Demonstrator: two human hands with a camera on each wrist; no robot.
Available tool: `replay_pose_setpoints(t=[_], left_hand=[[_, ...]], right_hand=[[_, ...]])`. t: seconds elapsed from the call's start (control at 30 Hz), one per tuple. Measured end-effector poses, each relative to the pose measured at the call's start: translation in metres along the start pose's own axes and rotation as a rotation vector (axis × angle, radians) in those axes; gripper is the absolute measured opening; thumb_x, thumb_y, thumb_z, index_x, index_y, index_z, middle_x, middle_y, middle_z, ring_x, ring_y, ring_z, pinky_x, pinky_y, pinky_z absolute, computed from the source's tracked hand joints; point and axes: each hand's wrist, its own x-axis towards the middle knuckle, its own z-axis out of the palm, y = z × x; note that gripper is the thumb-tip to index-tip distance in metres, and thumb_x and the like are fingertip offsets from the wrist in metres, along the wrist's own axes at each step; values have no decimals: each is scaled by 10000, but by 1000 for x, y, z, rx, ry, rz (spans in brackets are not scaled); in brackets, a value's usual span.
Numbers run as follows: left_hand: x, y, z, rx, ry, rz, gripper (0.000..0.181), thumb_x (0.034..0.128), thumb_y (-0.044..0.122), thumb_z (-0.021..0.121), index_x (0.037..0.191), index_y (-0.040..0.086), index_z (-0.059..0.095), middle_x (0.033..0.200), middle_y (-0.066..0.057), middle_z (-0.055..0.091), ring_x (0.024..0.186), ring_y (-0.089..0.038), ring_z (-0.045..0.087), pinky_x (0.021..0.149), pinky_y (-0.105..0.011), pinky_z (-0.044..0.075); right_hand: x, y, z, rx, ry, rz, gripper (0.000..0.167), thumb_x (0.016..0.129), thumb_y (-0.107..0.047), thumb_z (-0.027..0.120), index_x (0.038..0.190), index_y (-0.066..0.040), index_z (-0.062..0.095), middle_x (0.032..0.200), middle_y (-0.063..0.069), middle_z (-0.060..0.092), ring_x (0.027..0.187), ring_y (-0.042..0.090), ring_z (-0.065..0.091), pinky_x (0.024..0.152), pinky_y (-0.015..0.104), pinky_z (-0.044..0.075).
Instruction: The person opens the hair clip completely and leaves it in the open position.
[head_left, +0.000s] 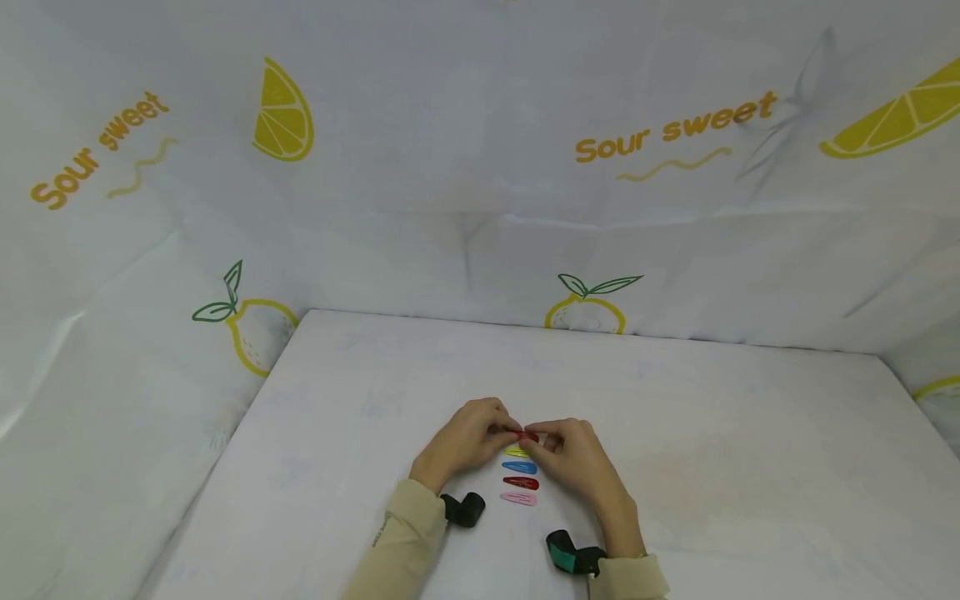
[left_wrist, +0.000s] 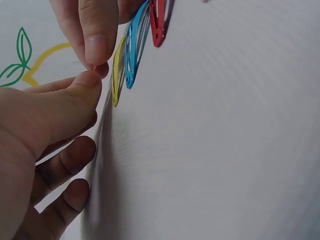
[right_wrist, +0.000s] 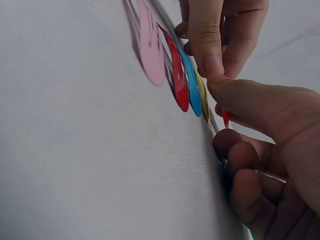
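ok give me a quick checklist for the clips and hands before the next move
1. Left hand pinching the held red clip: ok.
2. Right hand pinching it too: ok.
3. Yellow clip, blue clip, second red clip and pink clip lying apart on the table: ok.
4. Held clip fully visible: not ok, fingers cover most.
5. Held clip snapped open or closed: cannot tell.

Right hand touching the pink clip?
Apart. The head view shows bare white tabletop between the pink clip and the right hand, which is up at the farthest red clip.
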Motion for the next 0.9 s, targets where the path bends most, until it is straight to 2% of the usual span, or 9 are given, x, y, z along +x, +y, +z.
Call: replay_pose_setpoints(t=[0.2,0.27,0.4,0.5,0.7,0.9], left_hand=[[-2,1,0,-23,44,14,164,962,189,720,1077,118,813,963,9,755,832,-44,624,746,-159,497],[-4,3,0,-43,69,14,163,959,176,722,1080,113,811,967,5,772,838,-54,647,758,-174,516],[-9,8,-2,-71,124,6,165,961,160,719,1089,108,808,996,1,800,863,-64,686,788,-189,547],[-11,14,-7,-74,171,23,163,956,147,723,1087,95,807,996,-11,804,857,-77,697,786,-192,560],[-17,28,-23,-94,238,95,152,934,126,747,1064,75,809,908,-15,790,806,-86,669,759,-188,554],[-20,39,-36,-96,288,164,150,932,127,750,1056,68,809,876,-16,777,789,-85,655,731,-216,563]], right_hand=[[1,1,-1,-13,8,-26,207,913,-208,780,1094,-114,811,593,-80,549,549,10,435,519,189,351],[1,0,-2,-8,13,-41,211,916,-198,776,1106,-114,809,626,-77,605,559,0,439,525,180,361],[-1,-5,-4,33,42,-107,203,910,-154,776,1095,-76,807,811,-1,771,606,-31,532,564,169,459],[-3,-10,-8,83,64,-159,200,907,-137,777,1082,-43,803,933,59,803,658,-27,611,611,186,535],[-8,-19,-15,220,71,-237,213,929,-128,752,1104,-10,782,894,130,790,614,105,672,599,220,572],[-12,-25,-22,339,64,-290,215,929,-74,738,1127,5,765,797,193,736,574,148,640,572,249,572]])
